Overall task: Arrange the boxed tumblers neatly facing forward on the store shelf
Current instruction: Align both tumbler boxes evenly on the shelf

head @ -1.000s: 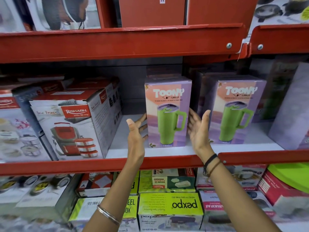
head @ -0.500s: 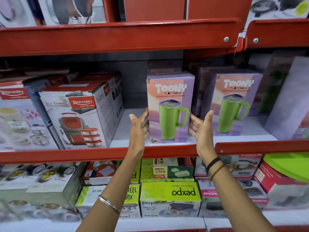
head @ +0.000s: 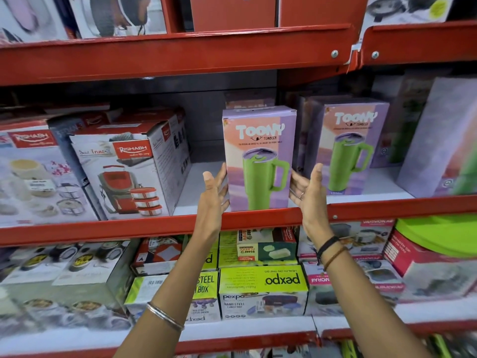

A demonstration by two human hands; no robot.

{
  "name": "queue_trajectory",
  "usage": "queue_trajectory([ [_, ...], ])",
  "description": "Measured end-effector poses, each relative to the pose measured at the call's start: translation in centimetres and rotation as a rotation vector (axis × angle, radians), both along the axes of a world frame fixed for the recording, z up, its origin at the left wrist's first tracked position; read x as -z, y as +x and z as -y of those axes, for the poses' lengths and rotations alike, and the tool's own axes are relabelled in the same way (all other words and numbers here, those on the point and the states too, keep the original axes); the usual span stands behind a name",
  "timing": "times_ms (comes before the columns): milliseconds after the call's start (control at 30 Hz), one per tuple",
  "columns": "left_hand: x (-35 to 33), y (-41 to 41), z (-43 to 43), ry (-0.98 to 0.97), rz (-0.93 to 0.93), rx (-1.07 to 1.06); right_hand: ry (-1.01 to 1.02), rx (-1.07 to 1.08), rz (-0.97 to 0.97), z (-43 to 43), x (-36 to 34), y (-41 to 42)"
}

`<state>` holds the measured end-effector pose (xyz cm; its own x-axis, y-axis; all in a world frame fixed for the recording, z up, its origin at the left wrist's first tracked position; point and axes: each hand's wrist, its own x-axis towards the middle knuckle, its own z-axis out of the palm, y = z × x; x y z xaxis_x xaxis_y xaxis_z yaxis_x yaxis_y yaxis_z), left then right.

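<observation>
The front Toony tumbler box [head: 259, 161] stands upright at the front lip of the red shelf [head: 154, 228], its printed face with the green handled mug turned squarely forward; the left hand [head: 214, 192] is spread wide with its fingertips against the box's lower left edge, and the right hand [head: 307, 188] is spread wide too, palm turned inward at the lower right edge, fingers touching or just beside the cardboard, so the box sits between two flat hands rather than inside a closed grip; a second Toony tumbler box [head: 353, 148] stands upright to the right and set further back on the same shelf, also facing forward, apart from the first; further right a lilac box [head: 436, 135] leans at an angle, its print blurred; to the left, beyond a bare patch of white shelf board, a Rishabh lunch-carrier box [head: 124, 171] sits turned a little toward the gap; the lower shelf carries a lime pexpo box [head: 263, 290] among other cartons; a metal bangle [head: 165, 316] circles the left forearm and dark bands [head: 330, 248] the right wrist.
</observation>
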<state>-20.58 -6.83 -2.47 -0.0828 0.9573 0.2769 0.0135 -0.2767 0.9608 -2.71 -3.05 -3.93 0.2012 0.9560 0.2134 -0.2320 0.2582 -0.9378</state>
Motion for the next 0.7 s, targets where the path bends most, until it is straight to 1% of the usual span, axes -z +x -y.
queue_trajectory([
  [67, 0.5, 0.4, 0.0, 0.022, -0.002, -0.073, 0.009, -0.016, -0.004, 0.1, 0.0, 0.1],
  [133, 1.1, 1.3, 0.3, 0.096, 0.014, -0.222, 0.022, 0.01, -0.02, 0.4, 0.2, 0.7],
  [200, 1.6, 2.8, 1.2, 0.248, 0.045, -0.373, 0.058, 0.07, -0.037, 0.6, 0.2, 1.8],
  [233, 1.6, 3.8, 1.8, 0.344, 0.048, -0.411, 0.075, 0.104, -0.053, 0.7, 0.2, 2.6],
  [300, 1.4, 6.2, 2.9, 0.491, 0.031, -0.374, 0.1, 0.161, -0.091, 0.9, -0.1, 4.5],
  [367, 1.2, 9.0, 3.3, 0.541, 0.024, -0.263, 0.117, 0.219, -0.101, 0.8, -0.3, 6.7],
  [433, 0.9, 11.9, 2.9, 0.525, 0.025, -0.183, 0.112, 0.266, -0.109, 0.6, -0.7, 9.0],
  [500, 0.7, 14.6, 1.7, 0.452, 0.029, -0.143, 0.1, 0.304, -0.121, -0.1, -0.9, 11.6],
  [633, 0.3, 18.8, -2.4, 0.208, 0.031, -0.071, 0.078, 0.319, -0.088, -2.5, -1.7, 15.6],
  [700, -0.3, 20.0, -4.9, 0.081, 0.048, -0.104, 0.044, 0.312, -0.05, -4.1, -1.8, 16.9],
])
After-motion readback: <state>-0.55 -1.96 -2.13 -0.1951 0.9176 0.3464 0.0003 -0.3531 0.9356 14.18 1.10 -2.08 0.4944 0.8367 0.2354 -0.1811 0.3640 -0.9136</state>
